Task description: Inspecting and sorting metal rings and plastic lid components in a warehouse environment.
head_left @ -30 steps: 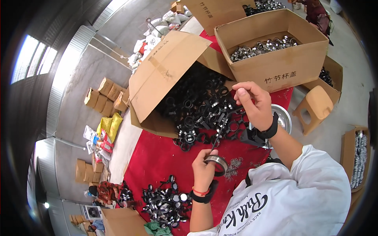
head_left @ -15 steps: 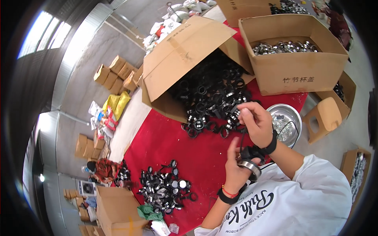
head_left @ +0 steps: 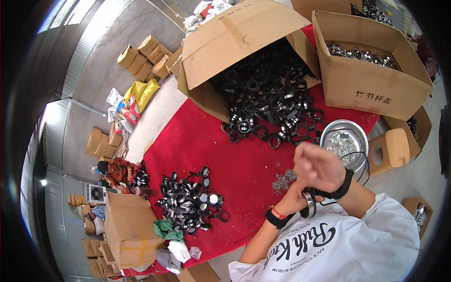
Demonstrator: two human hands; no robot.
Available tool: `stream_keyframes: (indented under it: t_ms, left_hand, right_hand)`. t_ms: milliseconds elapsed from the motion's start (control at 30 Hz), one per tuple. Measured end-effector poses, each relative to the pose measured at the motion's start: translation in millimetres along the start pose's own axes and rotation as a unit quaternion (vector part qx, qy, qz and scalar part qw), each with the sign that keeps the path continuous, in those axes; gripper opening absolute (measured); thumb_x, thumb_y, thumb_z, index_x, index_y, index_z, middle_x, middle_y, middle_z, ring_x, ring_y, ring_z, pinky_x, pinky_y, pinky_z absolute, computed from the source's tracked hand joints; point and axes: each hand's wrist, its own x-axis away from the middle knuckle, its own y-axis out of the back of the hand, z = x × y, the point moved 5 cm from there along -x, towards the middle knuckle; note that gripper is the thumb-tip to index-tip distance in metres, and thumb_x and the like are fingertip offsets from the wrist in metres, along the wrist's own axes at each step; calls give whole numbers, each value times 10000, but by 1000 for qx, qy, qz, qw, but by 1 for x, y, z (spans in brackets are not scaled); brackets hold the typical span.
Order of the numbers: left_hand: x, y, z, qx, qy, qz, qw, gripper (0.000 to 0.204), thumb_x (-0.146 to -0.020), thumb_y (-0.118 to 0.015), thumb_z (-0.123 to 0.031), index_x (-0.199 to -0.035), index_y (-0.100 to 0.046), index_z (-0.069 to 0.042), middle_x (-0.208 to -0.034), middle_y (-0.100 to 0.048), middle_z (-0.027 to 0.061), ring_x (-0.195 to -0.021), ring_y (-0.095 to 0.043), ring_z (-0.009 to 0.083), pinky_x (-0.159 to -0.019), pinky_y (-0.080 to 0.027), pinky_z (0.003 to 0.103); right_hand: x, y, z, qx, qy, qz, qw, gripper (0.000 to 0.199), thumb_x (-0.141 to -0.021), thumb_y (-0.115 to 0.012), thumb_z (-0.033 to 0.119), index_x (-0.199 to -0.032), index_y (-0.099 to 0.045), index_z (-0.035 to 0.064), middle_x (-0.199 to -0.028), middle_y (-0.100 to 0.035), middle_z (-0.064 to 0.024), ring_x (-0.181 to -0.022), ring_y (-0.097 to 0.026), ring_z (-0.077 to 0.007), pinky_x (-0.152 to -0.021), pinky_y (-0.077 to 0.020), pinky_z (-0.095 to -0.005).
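Note:
My left hand [head_left: 294,195] is held close to my chest and grips a round ring with a shiny metal rim [head_left: 308,203]. My right hand [head_left: 320,167], with a black strap on the wrist, lies curled over the left hand and the ring, and it is blurred. A small heap of tiny metal pieces [head_left: 283,179] lies on the red cloth [head_left: 211,155] just left of my hands. A steel bowl [head_left: 358,133] with more small shiny parts stands just behind my right hand.
A tipped cardboard box [head_left: 235,37] spills black rings [head_left: 268,98] onto the cloth. A second pile of black rings [head_left: 192,202] lies at left. An upright box of shiny rings [head_left: 376,89] stands at right. A crouching person [head_left: 117,171] is at far left.
My hands have come back from the black rings toward my chest. The right hand has dropped onto the left hand and the ring.

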Motion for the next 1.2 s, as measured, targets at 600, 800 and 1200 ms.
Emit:
stream_keyframes:
  t_ms: [600, 800, 1200]
  left_hand:
    - [-20, 39, -44, 113, 110, 148, 976, 128, -821, -504, -39, -889, -604, 3, -808, -533, -32, -743, -476, 43, -649, -392, 206]
    - [-33, 60, -53, 200, 272, 164, 927, 238, -815, -599, -223, -866, -624, 8, -864, -544, 28, -764, -509, 99, -704, -414, 225]
    - [-25, 10, -135, -609, -192, 103, 762, 313, -606, -671, -136, -907, -615, -69, -916, -545, 40, -666, -562, 192, -551, -448, 305]
  right_hand:
    - [16, -32, -107, 521, -275, 448, 672, 278, -901, -419, 240, -816, -519, -5, -599, -525, -28, -545, -533, -72, -487, -438, -225]
    - [-1, -16, -120, 732, -110, 405, 537, 192, -766, -453, 91, -699, -558, -55, -668, -582, -208, -563, -573, -329, -483, -458, -373]
    - [-81, 116, -59, 804, 118, 153, 563, 106, -721, -541, 77, -759, -611, 7, -633, -606, -105, -588, -599, -176, -533, -480, -278]
